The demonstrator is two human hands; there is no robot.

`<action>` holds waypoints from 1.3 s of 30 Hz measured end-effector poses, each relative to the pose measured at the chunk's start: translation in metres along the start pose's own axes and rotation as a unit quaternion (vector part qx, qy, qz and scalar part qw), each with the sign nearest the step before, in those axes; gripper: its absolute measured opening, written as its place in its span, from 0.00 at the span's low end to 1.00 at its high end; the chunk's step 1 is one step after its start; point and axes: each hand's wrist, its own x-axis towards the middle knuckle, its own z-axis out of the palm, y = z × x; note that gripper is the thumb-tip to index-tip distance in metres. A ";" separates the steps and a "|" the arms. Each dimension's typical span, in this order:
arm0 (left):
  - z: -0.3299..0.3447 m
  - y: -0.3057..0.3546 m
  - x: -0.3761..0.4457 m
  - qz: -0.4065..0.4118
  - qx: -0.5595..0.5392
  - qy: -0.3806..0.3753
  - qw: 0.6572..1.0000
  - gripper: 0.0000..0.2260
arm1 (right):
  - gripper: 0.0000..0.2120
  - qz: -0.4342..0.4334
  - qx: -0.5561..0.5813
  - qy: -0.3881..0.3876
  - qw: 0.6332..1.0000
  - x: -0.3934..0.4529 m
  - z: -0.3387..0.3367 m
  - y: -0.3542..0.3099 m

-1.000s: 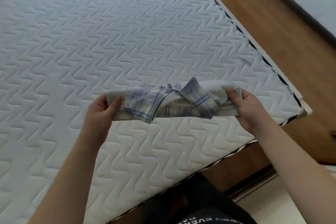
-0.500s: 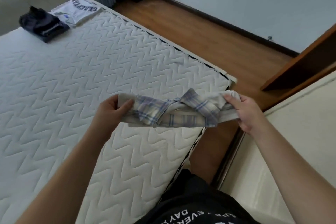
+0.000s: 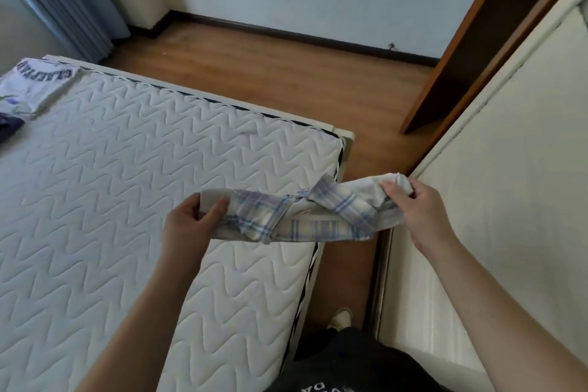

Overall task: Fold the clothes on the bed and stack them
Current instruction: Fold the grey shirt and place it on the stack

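Note:
A folded plaid garment [image 3: 305,216], white with blue and yellow checks, hangs stretched between my hands above the near right corner of the bed [image 3: 127,169]. My left hand [image 3: 191,223] pinches its left end with the thumb on top. My right hand [image 3: 413,204] grips the bunched right end, out past the mattress edge. At the far left of the mattress lies a folded white T-shirt with dark lettering [image 3: 35,83], and beside it a dark folded garment [image 3: 8,129], cut off by the frame edge.
The quilted white mattress fills the left half. Wooden floor [image 3: 286,73] runs beyond the bed and along its right side. A white wardrobe front [image 3: 493,184] stands close on the right, with a brown door [image 3: 477,41] behind it. My foot [image 3: 340,318] is on the floor.
The view has swung to the right, bringing the floor, wall and wardrobe into sight. The plaid garment, still held at both ends, now sits over the bed's right corner.

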 end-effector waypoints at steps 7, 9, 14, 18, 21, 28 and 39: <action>0.071 0.036 0.052 0.005 0.001 0.003 1.000 0.05 | 0.04 0.006 0.038 0.022 0.999 0.065 -0.022 0.004; 0.090 0.046 0.064 0.010 -0.007 0.005 1.000 0.03 | 0.04 -0.001 0.036 0.021 0.999 0.085 -0.028 0.002; 0.119 0.059 0.090 0.018 -0.006 -0.010 1.000 0.01 | 0.04 0.005 0.054 0.028 0.998 0.123 -0.029 0.005; 0.134 0.060 0.116 0.011 -0.006 -0.032 0.999 0.01 | 0.04 0.005 0.043 0.031 0.999 0.145 -0.034 0.009; 0.150 0.055 0.137 -0.001 -0.005 -0.049 0.999 0.02 | 0.04 0.008 0.026 0.031 0.999 0.167 -0.038 0.012; 0.198 0.059 0.196 -0.038 -0.024 -0.119 0.992 0.03 | 0.08 0.025 0.006 0.037 0.999 0.215 -0.051 0.008; 0.304 0.120 0.290 0.014 -0.023 -0.190 0.981 0.07 | 0.12 0.006 -0.040 0.077 0.996 0.310 -0.077 -0.006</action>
